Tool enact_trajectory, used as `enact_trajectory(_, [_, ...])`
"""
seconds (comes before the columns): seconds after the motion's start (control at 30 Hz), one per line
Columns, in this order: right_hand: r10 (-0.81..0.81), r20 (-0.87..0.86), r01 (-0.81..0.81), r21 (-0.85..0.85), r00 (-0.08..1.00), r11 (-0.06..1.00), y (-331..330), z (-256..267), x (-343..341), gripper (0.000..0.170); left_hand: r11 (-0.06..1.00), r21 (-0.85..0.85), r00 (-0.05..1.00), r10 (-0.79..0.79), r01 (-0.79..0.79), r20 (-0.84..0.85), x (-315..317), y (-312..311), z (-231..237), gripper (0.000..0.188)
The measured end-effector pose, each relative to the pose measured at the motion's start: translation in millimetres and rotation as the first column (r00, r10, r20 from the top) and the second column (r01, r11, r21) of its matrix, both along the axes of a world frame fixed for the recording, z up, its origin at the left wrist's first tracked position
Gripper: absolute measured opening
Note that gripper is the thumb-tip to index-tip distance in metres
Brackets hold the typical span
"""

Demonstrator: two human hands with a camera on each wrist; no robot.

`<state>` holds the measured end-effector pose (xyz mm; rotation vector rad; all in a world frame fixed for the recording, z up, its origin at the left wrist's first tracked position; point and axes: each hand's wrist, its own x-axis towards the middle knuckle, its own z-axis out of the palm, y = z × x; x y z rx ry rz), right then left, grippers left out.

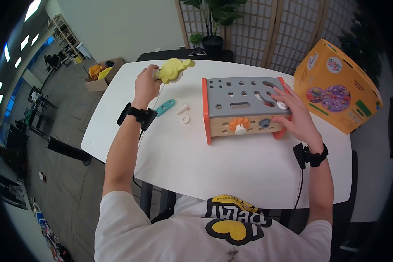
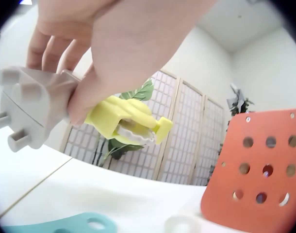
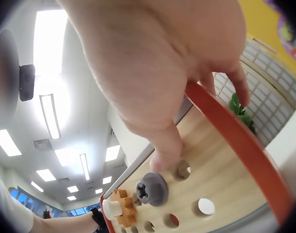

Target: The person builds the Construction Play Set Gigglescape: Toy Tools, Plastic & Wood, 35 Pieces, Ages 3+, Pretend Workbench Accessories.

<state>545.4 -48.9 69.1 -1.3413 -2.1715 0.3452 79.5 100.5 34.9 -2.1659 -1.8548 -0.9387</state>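
Observation:
The left hand [image 1: 147, 86] grips a yellow toy drill [image 1: 172, 71] by its pale grey base, above the table's left part; in the left wrist view the grey base [image 2: 31, 104] has several pegs and the yellow body [image 2: 126, 119] points right. The right hand [image 1: 298, 114] rests on the right end of a toy workbench [image 1: 222, 105], fingers over the grey top, thumb at the wooden front. In the right wrist view the thumb lies near a grey screw head [image 3: 152, 189], beside an orange gear [image 3: 123, 208] with a white knob.
Between the left hand and the workbench lie a teal strip [image 1: 165, 107], a white bolt [image 1: 183, 109] and a white ring [image 1: 185, 119]. An orange box [image 1: 338, 87] stands at the right. Behind the table are a potted plant [image 1: 212, 43] and a lattice screen.

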Motion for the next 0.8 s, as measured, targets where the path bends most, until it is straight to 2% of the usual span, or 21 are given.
enact_trajectory(0.03, [0.008,0.003,-0.008,0.006,1.0,1.0,0,0,1,0.06,0.997,-0.018,0.985,-0.074,0.077,0.154,11,-4,10,0.043])
enact_trajectory(0.1, [0.022,0.011,-0.022,0.019,1.0,1.0,1,-1,1,0.06,0.972,-0.015,0.87,-0.203,0.234,0.449,34,-13,29,0.043])
enact_trajectory(0.13, [0.022,0.015,-0.022,0.026,1.0,0.999,2,-3,2,0.061,0.955,0.03,0.812,-0.267,0.295,0.519,44,-15,35,0.043])
enact_trajectory(0.23, [0.023,0.021,-0.024,0.041,1.0,0.999,3,-4,2,0.061,0.882,0.129,0.681,-0.436,0.454,0.589,73,-35,62,0.04])
enact_trajectory(0.27, [0.026,0.017,-0.027,0.043,1.0,0.999,2,-4,2,0.061,0.848,0.209,0.677,-0.517,0.486,0.524,82,-40,64,0.038])
enact_trajectory(0.37, [0.031,0.018,-0.032,0.055,0.999,0.998,3,-5,3,0.062,0.762,0.24,0.584,-0.624,0.602,0.519,104,-50,70,0.035])
enact_trajectory(0.5, [0.045,0.009,-0.046,0.065,0.999,0.997,3,-6,3,0.062,0.714,0.113,0.514,-0.595,0.691,0.618,122,-55,66,0.05])
enact_trajectory(0.63, [0.047,0.006,-0.047,0.071,0.999,0.996,3,-6,3,0.061,0.723,0.102,0.53,-0.588,0.684,0.611,136,-62,65,0.044])
enact_trajectory(0.77, [0.037,-0.001,-0.037,0.058,0.999,0.998,2,-5,2,0.061,0.786,0.099,0.666,-0.577,0.611,0.472,139,-64,65,0.036])
enact_trajectory(0.8, [0.037,-0.005,-0.037,0.055,0.999,0.998,3,-6,3,0.062,0.783,0.088,0.67,-0.579,0.616,0.465,138,-63,64,0.035])
